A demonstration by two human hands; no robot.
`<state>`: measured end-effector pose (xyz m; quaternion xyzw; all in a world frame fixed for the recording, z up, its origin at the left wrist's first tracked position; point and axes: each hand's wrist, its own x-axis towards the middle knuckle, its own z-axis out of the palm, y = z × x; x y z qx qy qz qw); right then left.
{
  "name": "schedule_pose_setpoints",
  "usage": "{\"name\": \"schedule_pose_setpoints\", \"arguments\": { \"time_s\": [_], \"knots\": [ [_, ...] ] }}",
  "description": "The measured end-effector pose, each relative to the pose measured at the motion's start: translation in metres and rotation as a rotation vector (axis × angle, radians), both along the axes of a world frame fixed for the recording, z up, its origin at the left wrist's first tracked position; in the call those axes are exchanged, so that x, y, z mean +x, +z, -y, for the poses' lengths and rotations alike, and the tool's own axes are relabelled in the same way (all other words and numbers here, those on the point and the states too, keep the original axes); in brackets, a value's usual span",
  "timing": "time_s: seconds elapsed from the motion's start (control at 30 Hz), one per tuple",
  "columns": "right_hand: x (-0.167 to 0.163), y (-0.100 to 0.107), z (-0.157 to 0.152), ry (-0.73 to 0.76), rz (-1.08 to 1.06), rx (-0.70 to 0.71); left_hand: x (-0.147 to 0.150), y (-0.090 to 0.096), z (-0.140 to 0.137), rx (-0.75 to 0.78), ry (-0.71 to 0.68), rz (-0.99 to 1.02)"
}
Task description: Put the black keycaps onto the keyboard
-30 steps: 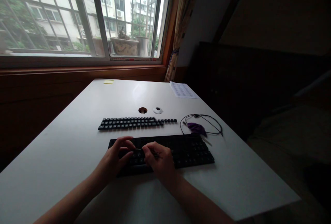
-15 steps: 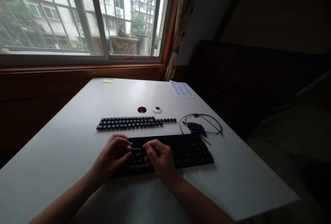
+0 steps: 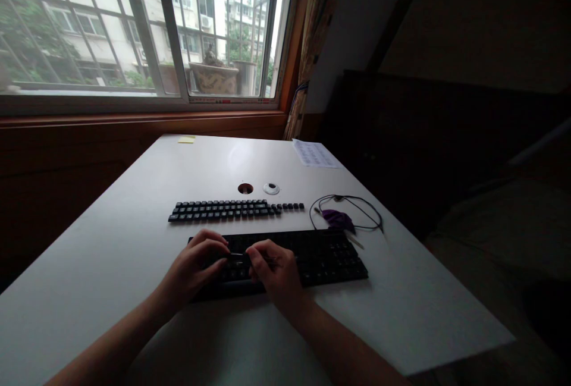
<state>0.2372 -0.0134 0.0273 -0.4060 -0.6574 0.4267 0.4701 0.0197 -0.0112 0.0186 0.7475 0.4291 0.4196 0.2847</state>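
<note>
We have both hands over the left half of the black keyboard [image 3: 312, 258], which lies flat near the front edge of the desk [image 3: 134, 255], slightly askew. Our left hand [image 3: 194, 267] is curled, fingertips pressed on the keyboard's left part; whether it pinches anything we cannot tell. Our right hand [image 3: 274, 270] is closed around a thin rod-like tool [image 3: 238, 255] that bridges the gap toward the left fingers.

The keyboard looks like stiff plastic, long, low and light; we judge it would slide on the smooth desk unless held down, and is best steadied by pressing on its frame. Its left part looks dark and hard to read; the right part keeps its keys.

Beyond it, toward the window, loose black keycaps [image 3: 227, 210] sit in neat rows: small, hard, light, easily scattered, best pinched by their sides. A black cable [image 3: 357, 210] loops beside a purple object [image 3: 338, 218] near the right edge.
</note>
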Motion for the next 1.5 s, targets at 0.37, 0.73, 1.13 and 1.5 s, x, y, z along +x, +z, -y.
{"name": "schedule_pose_setpoints", "arguments": {
  "time_s": [0.37, 0.73, 1.13, 1.5],
  "knots": [
    [-0.001, 0.003, 0.004, 0.014, -0.046, -0.012, 0.003, 0.001, 0.002, 0.164, 0.052, -0.046],
    [-0.003, 0.001, 0.003, 0.006, -0.1, -0.061, 0.006, 0.0, 0.009, 0.482, 0.076, -0.258],
    [-0.005, -0.004, 0.001, -0.035, -0.129, -0.116, 0.004, -0.014, 0.007, 0.326, -0.087, -0.149],
    [-0.001, -0.01, 0.006, -0.017, 0.076, 0.149, 0.002, -0.007, 0.006, 0.323, -0.12, -0.143]
  ]
}}
